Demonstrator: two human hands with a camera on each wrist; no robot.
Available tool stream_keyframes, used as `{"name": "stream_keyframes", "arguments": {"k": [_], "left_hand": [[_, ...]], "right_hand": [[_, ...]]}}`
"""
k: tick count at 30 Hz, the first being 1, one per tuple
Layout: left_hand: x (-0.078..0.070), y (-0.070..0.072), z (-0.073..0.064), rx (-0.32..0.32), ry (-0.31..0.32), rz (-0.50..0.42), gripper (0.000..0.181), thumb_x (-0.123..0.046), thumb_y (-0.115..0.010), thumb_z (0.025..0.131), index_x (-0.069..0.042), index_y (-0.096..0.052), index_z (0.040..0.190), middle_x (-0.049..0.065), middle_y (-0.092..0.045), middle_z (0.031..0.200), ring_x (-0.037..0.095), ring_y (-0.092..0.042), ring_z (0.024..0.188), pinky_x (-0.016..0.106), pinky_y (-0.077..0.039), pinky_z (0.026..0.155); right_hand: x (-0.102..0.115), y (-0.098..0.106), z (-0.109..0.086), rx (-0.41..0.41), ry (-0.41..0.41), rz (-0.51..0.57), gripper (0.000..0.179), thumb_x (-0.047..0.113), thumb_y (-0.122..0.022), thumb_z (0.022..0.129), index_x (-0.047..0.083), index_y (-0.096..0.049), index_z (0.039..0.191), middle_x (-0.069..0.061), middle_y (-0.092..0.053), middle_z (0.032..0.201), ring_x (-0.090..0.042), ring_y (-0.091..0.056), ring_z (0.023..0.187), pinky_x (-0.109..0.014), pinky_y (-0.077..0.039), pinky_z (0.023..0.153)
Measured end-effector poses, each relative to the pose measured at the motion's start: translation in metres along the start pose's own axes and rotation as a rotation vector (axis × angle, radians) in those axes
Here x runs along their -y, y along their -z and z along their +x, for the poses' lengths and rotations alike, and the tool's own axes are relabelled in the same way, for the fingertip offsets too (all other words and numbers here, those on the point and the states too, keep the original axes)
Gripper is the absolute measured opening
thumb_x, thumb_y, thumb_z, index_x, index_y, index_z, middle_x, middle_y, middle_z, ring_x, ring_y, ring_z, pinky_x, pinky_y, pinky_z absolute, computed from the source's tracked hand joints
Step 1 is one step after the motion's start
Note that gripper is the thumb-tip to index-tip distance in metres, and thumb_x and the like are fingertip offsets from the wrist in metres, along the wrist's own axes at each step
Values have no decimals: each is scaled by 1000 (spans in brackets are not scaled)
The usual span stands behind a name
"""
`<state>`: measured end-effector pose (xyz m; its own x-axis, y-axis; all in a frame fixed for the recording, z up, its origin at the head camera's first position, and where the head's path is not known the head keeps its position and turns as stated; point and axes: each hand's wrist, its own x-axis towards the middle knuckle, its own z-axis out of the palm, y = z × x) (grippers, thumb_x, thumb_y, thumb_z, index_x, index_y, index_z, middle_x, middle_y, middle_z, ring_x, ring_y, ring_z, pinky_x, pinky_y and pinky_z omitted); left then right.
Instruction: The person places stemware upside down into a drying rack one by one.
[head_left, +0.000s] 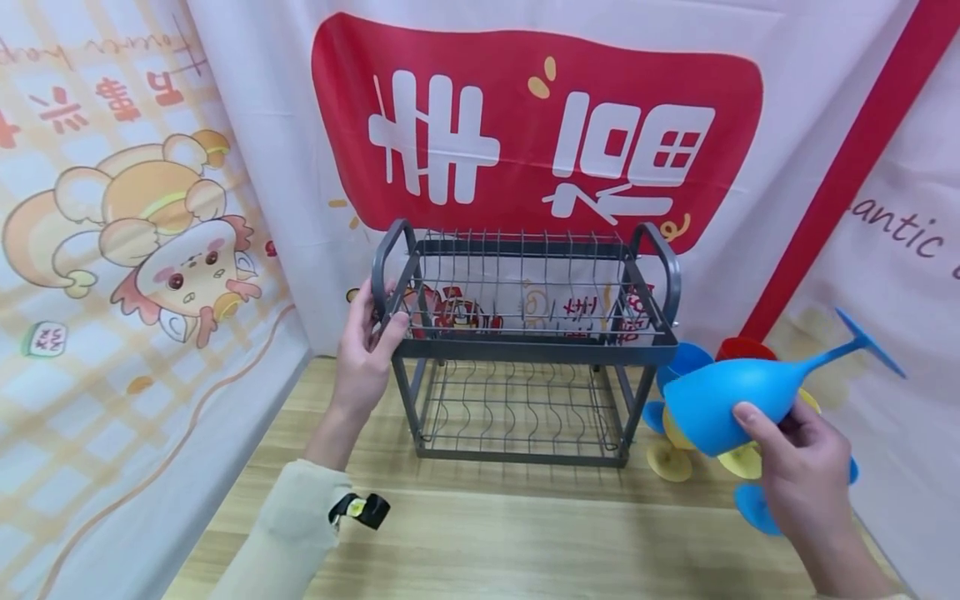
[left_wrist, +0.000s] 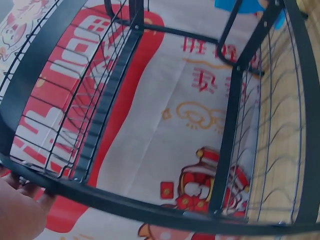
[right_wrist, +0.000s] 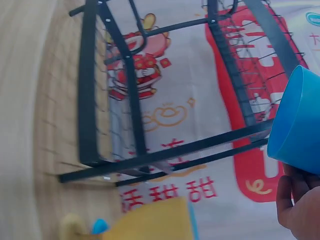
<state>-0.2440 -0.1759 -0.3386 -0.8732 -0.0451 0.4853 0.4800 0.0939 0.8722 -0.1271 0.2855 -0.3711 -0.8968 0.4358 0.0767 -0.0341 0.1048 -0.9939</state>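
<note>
Two-tier rack: standing on the wooden tabletop, close in front of the hanging white cloth with its red printed panel.
Tabletop edges: bounded left of the rack by the checked cloth with a cartoon print, right of the rack by another pale cloth.
Room around the rack: broadest in front, over bare wood; crossed at front left by a pale sleeve; narrowed on the right by crowded cups.
Cups at the right: just beside the rack, close together, including a red cup, a blue cup and yellow goblets; partly hidden by the right hand; contact with the rack's side impossible to tell.
Arched handles: rising at both ends of the rack's upper tier.
Left hand: gripping the rack at the front left corner of the upper tier, beside the handle.
Right hand: grasping the held blue goblet by the bowl, thumb laid along the near side.
Held blue goblet: lifted above the tabletop, near the right end of the rack; tipped over, mouth toward the rack and slightly downward, stem and round foot slanting up and away; smooth, plain bright blue.
Rack finish: dark grey frame, thin wire dividers above, wavy wires below.
</note>
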Motion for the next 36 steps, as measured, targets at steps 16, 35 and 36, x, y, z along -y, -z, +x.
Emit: {"name": "stream_keyframes", "arguments": {"k": [16,35,36], "left_hand": [[6,-20,-5,-111,-59,-144,69,-12,-57,107,-31,-30,167,-10,-40,170,31,-46,153,20,-48,116],[6,-22,-6,-141,-61,-117,70,-13,-57,106,-30,-30,168,-8,-42,169,31,-48,150,21,-50,109],[6,-22,-5,-140,-62,-117,70,-13,-57,105,-30,-30,168,-8,-42,169,31,-48,150,21,-50,109]], "right_hand": [[92,-12,30,96,242,131,69,22,-74,100,22,-42,162,1,-52,158,-12,-54,130,-7,-56,81],[150,-130,63,81,420,-250,86,64,-79,86,27,-50,158,2,-60,156,-29,-60,138,-55,-53,113],[149,-134,66,84,419,-260,87,64,-79,85,26,-50,158,1,-59,156,-30,-60,139,-56,-53,113]]}}
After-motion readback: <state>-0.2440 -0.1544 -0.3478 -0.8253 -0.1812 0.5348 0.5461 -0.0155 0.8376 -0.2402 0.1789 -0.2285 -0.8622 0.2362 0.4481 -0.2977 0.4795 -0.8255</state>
